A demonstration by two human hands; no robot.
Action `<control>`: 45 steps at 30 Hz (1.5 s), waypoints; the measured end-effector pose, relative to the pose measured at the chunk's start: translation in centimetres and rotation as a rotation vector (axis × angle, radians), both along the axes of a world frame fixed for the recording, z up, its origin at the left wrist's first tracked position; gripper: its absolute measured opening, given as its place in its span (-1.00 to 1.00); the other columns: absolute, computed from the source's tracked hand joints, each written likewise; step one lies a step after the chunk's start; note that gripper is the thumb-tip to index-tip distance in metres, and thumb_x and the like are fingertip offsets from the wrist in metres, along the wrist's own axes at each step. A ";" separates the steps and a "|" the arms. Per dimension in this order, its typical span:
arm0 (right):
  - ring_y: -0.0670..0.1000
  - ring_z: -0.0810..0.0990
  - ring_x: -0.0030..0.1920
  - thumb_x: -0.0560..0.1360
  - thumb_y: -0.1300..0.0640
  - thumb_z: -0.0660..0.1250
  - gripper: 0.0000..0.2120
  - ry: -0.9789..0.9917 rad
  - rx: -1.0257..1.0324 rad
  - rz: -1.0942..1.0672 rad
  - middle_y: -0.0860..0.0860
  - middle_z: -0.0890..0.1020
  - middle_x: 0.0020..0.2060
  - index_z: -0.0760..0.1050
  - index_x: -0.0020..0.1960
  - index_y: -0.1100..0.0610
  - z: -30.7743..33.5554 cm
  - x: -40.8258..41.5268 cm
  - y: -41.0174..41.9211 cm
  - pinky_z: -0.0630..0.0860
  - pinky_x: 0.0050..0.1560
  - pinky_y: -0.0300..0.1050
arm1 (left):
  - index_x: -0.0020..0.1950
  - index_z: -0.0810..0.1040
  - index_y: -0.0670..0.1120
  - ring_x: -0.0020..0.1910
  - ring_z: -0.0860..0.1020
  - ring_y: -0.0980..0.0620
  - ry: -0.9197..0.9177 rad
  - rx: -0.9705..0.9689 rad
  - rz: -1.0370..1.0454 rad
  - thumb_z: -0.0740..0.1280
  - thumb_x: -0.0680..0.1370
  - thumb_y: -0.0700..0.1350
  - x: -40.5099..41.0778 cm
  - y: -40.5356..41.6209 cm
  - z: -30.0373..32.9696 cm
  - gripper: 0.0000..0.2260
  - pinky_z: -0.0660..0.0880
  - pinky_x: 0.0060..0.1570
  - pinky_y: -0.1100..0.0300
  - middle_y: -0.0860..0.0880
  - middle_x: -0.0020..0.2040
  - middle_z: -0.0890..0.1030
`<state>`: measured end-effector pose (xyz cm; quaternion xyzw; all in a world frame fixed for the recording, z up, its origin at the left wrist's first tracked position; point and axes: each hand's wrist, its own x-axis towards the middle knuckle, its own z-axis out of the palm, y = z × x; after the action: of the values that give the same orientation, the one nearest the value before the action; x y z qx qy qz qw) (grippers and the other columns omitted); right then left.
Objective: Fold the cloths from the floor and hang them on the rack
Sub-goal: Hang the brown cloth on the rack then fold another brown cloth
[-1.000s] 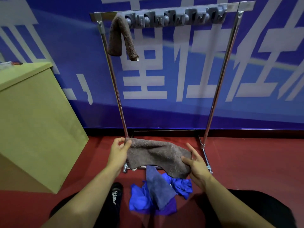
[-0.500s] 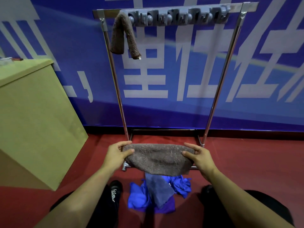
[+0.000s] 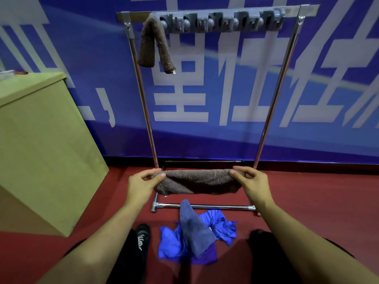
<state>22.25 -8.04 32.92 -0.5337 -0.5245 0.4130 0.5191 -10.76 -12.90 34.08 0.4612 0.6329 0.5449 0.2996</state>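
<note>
a folded brown towel (image 3: 195,182) hangs in the air as a short horizontal band, stretched between two hands in front of the rack's lower part and above the red floor (image 3: 307,193). the left hand (image 3: 141,186) pinches the towel's left end, thumb on the near side and fingers curled over the top edge, so the cloth's end sits between thumb and fingertips. the right hand (image 3: 253,184) grips the right end the same way, thumb toward the viewer and fingers wrapped over the top. the towel's body sags slightly between the two grips, touching nothing else.

below it, on the floor, lies a grey-blue cloth (image 3: 194,230) draped over a crumpled heap of bright blue cloths (image 3: 170,244), its tip reaching the rack's front base bar. the metal rack (image 3: 272,103) stands against a blue banner wall (image 3: 61,58); another brown towel (image 3: 153,44) hangs over the left end of its top rail, beside a grey hook strip (image 3: 221,22). a yellow-green cabinet (image 3: 41,152) stands to the left. a black shoe (image 3: 141,236) shows near the heap.
</note>
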 end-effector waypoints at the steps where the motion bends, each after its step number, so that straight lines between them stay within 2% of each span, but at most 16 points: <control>1: -0.21 0.69 -0.16 0.41 0.22 0.55 -0.85 0.042 0.011 -0.012 -0.07 0.75 -0.19 0.70 -0.02 0.11 0.5 -0.1 0.1 0.54 -0.10 -0.41 | -0.02 0.73 -0.04 -0.21 0.64 0.33 -0.024 0.023 0.009 0.58 0.41 -0.19 0.1 0.1 0.3 -0.82 0.51 -0.15 0.49 0.11 -0.16 0.72; 7: -0.08 0.69 -0.08 0.42 0.16 0.55 -0.86 0.087 0.035 -0.056 0.02 0.75 -0.13 0.71 -0.02 0.12 1.5 -0.5 0.6 0.58 0.07 -0.18 | 0.01 0.74 -0.04 -0.15 0.66 0.21 -0.114 0.052 -0.006 0.57 0.43 -0.18 0.4 0.6 1.0 -0.82 0.56 -0.09 0.39 -0.02 -0.11 0.75; 11: -0.08 0.67 -0.07 0.41 0.23 0.55 -0.75 0.079 0.032 -0.020 0.08 0.74 -0.08 0.68 0.07 0.14 1.5 -0.3 0.6 0.60 0.07 -0.19 | 0.00 0.72 0.01 -0.10 0.66 0.13 -0.120 0.050 -0.030 0.56 0.43 -0.18 0.4 0.6 0.8 -0.81 0.55 -0.12 0.41 -0.04 -0.09 0.74; 13: -0.04 0.67 -0.04 0.39 0.28 0.56 -0.66 0.066 0.017 0.017 0.10 0.73 -0.03 0.65 0.15 0.17 1.4 -0.1 0.6 0.61 0.13 -0.11 | 0.03 0.72 0.07 0.01 0.68 0.03 -0.112 0.015 -0.078 0.58 0.42 -0.14 0.0 0.6 0.5 -0.77 0.60 0.05 0.27 -0.03 -0.04 0.75; 15: -0.02 0.67 0.03 0.37 0.32 0.56 -0.57 0.036 0.002 0.052 0.09 0.71 0.05 0.61 0.22 0.18 1.5 0.1 0.6 0.58 0.21 -0.07 | 0.12 0.69 0.16 0.14 0.67 -0.01 -0.059 -0.022 -0.133 0.61 0.36 -0.01 -0.4 0.6 0.1 -0.65 0.55 0.26 0.01 -0.01 0.06 0.74; 18: -0.03 0.63 0.13 0.33 0.31 0.60 -0.43 -0.049 0.012 0.089 0.04 0.65 0.16 0.56 0.30 0.14 1.5 0.1 0.6 0.53 0.25 -0.13 | 0.23 0.60 0.26 0.21 0.64 0.03 0.010 -0.060 -0.185 0.62 0.29 0.06 -0.5 0.6 -0.1 -0.47 0.51 0.32 -0.10 0.03 0.19 0.68; 22: -0.05 0.60 0.17 0.32 0.33 0.60 -0.31 -0.089 0.015 0.145 0.02 0.61 0.22 0.48 0.39 0.10 1.2 0.1 0.5 0.51 0.19 -0.35 | 0.35 0.49 0.24 0.23 0.63 0.05 -0.037 -0.053 -0.236 0.60 0.38 -0.21 -0.1 0.5 -0.2 -0.35 0.51 0.32 -0.12 0.03 0.30 0.61; 24: -0.07 0.58 0.19 0.32 0.34 0.59 -0.27 -0.126 0.019 0.165 0.00 0.58 0.23 0.43 0.43 0.08 1.2 0.1 0.5 0.47 0.15 -0.46 | 0.39 0.46 0.25 0.26 0.61 0.05 -0.027 -0.052 -0.252 0.58 0.38 -0.25 -0.2 0.7 -0.5 -0.31 0.50 0.33 -0.12 0.03 0.34 0.57; 26: -0.07 0.56 0.21 0.32 0.33 0.60 -0.24 -0.153 0.021 0.177 -0.03 0.57 0.23 0.41 0.44 0.07 1.3 0.2 0.4 0.46 0.14 -0.49 | 0.41 0.45 0.22 0.28 0.59 0.04 -0.020 -0.045 -0.254 0.56 0.39 -0.29 -0.3 0.8 -0.7 -0.29 0.48 0.35 -0.11 0.02 0.36 0.56; 32: -0.09 0.52 0.26 0.31 0.32 0.61 -0.34 -0.190 0.066 0.132 -0.05 0.56 0.25 0.48 0.34 0.09 1.2 0.5 0.3 0.44 0.34 -0.13 | 0.39 0.46 0.09 0.24 0.61 -0.02 -0.046 -0.015 -0.175 0.53 0.39 -0.41 -0.2 0.8 -0.7 -0.32 0.53 0.31 -0.07 -0.09 0.34 0.53; 35: -0.08 0.49 0.21 0.29 0.31 0.62 -0.40 -0.264 0.121 0.080 0.01 0.51 0.22 0.48 0.25 0.07 0.9 0.3 0.4 0.39 0.32 -0.22 | 0.42 0.46 0.07 0.32 0.48 0.02 0.078 0.008 -0.098 0.59 0.36 -0.33 -0.1 1.0 -1.0 -0.29 0.47 0.33 0.07 0.00 0.31 0.35; 37: -0.09 0.46 0.17 0.28 0.29 0.63 -0.43 -0.322 0.158 0.042 0.02 0.44 0.19 0.48 0.18 0.02 0.6 0.4 0.5 0.33 0.28 -0.32 | 0.40 0.49 0.07 0.30 0.44 0.08 0.117 0.021 -0.090 0.59 0.37 -0.30 0.0 0.9 -0.9 -0.34 0.44 0.28 0.18 0.05 0.30 0.33; 39: -0.09 0.47 0.18 0.29 0.28 0.63 -0.53 -0.335 0.188 0.042 0.01 0.45 0.18 0.52 0.08 0.01 0.4 0.7 0.6 0.32 0.28 -0.36 | 0.27 0.58 0.10 0.21 0.58 -0.01 0.085 0.030 -0.128 0.58 0.39 -0.29 -0.1 0.7 -0.9 -0.47 0.57 0.19 0.06 0.03 0.29 0.47; 41: -0.06 0.53 0.19 0.32 0.31 0.60 -0.66 -0.287 0.189 0.083 0.03 0.53 0.17 0.57 -0.05 0.02 0.3 0.8 0.7 0.35 0.22 -0.44 | 0.10 0.66 0.07 0.03 0.69 -0.11 0.041 -0.007 -0.159 0.56 0.42 -0.29 -0.1 0.5 -0.6 -0.64 0.64 0.09 -0.11 -0.06 0.17 0.65; 42: -0.06 0.57 0.19 0.34 0.32 0.58 -0.72 -0.267 0.179 0.104 0.03 0.58 0.16 0.60 -0.11 0.03 0.3 0.8 0.7 0.40 0.21 -0.41 | 0.05 0.69 0.01 0.01 0.70 -0.10 0.042 -0.013 -0.160 0.55 0.42 -0.30 -0.1 0.5 -0.6 -0.71 0.63 0.11 -0.07 -0.08 0.10 0.69; 45: -0.09 0.63 0.17 0.39 0.32 0.54 -0.81 -0.258 0.119 0.165 -0.02 0.66 0.12 0.65 -0.19 0.04 0.1 0.8 0.9 0.49 0.24 -0.26 | -0.06 0.72 -0.08 0.08 0.67 0.13 0.092 -0.006 -0.174 0.53 0.42 -0.33 -0.1 0.5 -0.7 -0.81 0.53 0.13 0.36 -0.04 0.05 0.72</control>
<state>23.04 -7.15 33.03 -0.5058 -0.6524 0.3506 0.4424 -10.83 -12.45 33.43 0.5379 0.6053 0.4932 0.3178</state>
